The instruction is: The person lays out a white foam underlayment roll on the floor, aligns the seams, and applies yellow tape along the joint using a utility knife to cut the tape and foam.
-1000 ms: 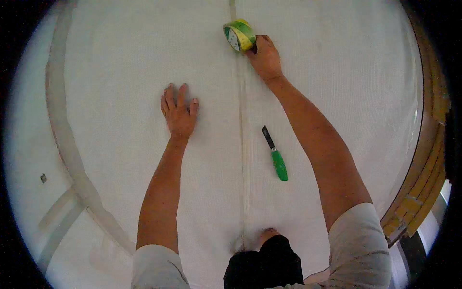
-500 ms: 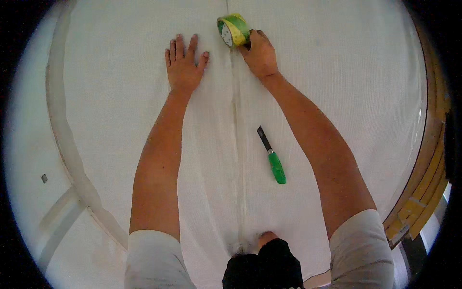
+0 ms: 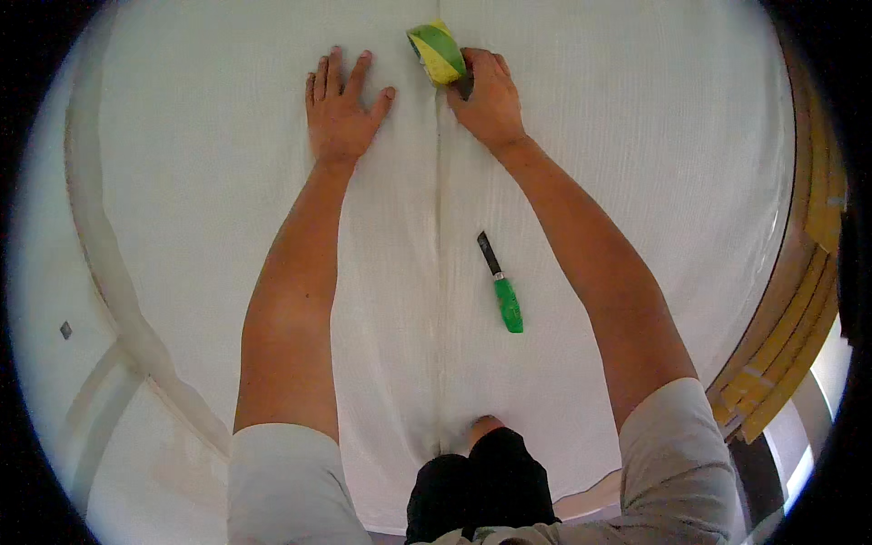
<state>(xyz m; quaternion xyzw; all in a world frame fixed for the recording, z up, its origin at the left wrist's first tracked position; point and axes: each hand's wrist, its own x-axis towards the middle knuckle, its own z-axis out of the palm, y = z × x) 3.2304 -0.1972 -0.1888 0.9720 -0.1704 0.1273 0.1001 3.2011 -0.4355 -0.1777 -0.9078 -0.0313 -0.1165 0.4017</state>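
A white woven sheet (image 3: 636, 182) is spread under my hands, with a straight seam running down its middle. My left hand (image 3: 341, 113) lies flat on the sheet just left of the seam, fingers spread, holding nothing. Across the seam, my right hand (image 3: 490, 100) grips the right edge of a roll of green and yellow striped tape (image 3: 439, 53). The roll stands tilted over the seam; the fingers partly cover its edge. Between my forearms lies a utility knife (image 3: 505, 295) with a green handle and dark blade, its tip pointing away from me.
Stacked brown and yellow boards (image 3: 790, 336) curve along the right side. On the left, the sheet's edge (image 3: 91, 218) borders a pale floor with a small dark patch (image 3: 65, 331). My knees (image 3: 481, 481) in black cloth rest at the near end of the seam.
The tape roll has turned in my right hand, so its round side shows less and its striped outer face more. My left hand stays flat. The whole view has shifted slightly.
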